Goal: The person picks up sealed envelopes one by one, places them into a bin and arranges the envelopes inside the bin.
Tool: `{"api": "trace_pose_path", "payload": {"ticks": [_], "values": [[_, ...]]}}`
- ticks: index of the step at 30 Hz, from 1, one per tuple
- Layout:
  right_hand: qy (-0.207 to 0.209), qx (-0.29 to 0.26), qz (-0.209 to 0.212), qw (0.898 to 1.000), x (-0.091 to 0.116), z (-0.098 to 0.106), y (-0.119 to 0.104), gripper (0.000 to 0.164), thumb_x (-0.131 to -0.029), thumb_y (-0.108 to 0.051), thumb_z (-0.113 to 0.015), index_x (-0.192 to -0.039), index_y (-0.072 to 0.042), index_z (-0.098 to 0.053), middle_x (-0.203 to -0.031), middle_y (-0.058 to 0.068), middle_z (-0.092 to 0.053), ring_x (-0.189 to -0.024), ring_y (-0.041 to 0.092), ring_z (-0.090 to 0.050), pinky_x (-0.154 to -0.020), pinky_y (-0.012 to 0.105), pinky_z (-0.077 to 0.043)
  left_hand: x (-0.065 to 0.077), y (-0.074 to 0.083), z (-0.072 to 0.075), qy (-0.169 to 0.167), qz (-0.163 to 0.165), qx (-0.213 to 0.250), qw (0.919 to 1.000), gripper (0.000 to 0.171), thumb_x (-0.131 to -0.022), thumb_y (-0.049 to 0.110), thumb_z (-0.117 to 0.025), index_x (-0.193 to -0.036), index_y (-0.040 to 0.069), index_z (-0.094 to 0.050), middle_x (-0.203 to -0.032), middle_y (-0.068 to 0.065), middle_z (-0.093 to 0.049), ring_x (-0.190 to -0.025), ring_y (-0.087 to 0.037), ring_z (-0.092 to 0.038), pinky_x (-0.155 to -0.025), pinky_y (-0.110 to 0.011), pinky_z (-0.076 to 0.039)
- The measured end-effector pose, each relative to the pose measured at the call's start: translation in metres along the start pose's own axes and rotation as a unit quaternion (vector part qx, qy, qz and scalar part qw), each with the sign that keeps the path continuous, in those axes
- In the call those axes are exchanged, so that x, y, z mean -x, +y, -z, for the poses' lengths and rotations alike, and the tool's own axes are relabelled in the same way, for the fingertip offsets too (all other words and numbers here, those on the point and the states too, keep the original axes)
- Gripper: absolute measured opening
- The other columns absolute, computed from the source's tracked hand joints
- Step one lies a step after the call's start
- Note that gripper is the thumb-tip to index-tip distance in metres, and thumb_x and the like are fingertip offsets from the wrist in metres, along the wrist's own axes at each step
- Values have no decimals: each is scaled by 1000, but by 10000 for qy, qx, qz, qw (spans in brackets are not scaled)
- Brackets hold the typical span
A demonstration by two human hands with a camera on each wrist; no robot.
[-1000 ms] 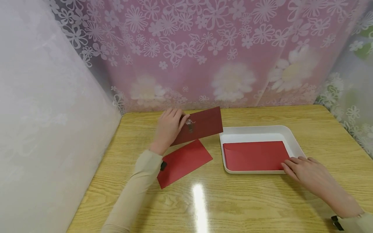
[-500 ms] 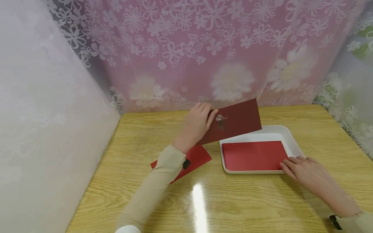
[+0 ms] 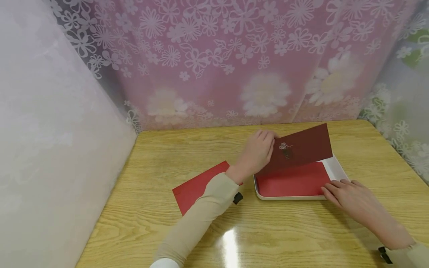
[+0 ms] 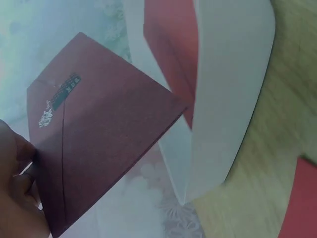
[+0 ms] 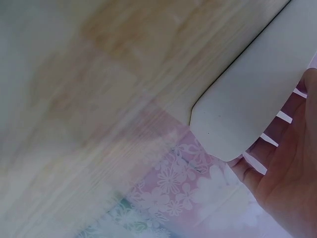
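Note:
My left hand grips a dark red envelope by its left end, above the white tray. The envelope is tilted; a pale flower print and a small dark label show on its face. In the left wrist view, fingers and thumb pinch the edge of the envelope. Inside the white tray lie red envelopes, partly covered by the held one. My right hand holds the tray's near right corner, its fingers over the rim of the tray in the right wrist view.
Another red envelope lies aslant on the wooden table, left of the tray and partly under the left sleeve. A pink flowered curtain hangs along the back edge. A pale cloth borders the left side.
My left hand has carried the dark red envelope rightward from above the table to over the tray, then lower. The right hand stays at the tray corner.

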State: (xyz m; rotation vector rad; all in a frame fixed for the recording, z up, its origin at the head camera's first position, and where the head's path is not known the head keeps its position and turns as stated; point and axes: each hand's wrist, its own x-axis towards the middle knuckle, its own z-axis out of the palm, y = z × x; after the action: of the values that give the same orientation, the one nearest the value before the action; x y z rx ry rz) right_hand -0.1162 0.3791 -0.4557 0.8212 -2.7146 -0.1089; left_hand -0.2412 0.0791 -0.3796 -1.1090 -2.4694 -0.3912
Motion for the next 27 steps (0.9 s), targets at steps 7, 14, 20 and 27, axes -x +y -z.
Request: {"api": "trace_pose_path", "payload": {"ticks": [7,14,20,27], "values": [[-56,-42,-102,9999,-2,1,-2,18,-92,-23,-67,-100,-10,-75,-95,2,-69,-86,28,-64,-71,47,-53,4,9,-23,-1007,-72,-70,9949,29,-110,19,-40,-131,17,-59,-124,3,-62,-116,-12,-54,-101,-21,-43],[-456,-77,-216,9987,-2,3,-4,26,-86,-18,-72,-108,-6,-76,-107,10,-72,-99,36,-66,-81,55,-53,6,13,-34,-1699,-130,-152,9852,30,-109,23,-47,-133,22,-64,-120,5,-63,-110,-11,-55,-95,-21,-45],[-521,-53,-192,9984,-2,3,-3,25,-84,-15,-73,-108,-7,-75,-108,9,-71,-99,35,-65,-80,55,-53,9,14,-39,-2017,-126,-382,9786,36,-107,27,-53,-141,24,-62,-123,5,-62,-115,-12,-56,-94,-24,-47],[-573,-41,-165,9982,-1,3,-1,24,-87,-14,-70,-109,-6,-75,-109,9,-71,-100,36,-65,-81,57,-52,14,6,-31,-1738,157,11,9847,31,-106,30,-55,-134,23,-66,-137,1,-57,-122,-13,-58,-97,-26,-48]]}}
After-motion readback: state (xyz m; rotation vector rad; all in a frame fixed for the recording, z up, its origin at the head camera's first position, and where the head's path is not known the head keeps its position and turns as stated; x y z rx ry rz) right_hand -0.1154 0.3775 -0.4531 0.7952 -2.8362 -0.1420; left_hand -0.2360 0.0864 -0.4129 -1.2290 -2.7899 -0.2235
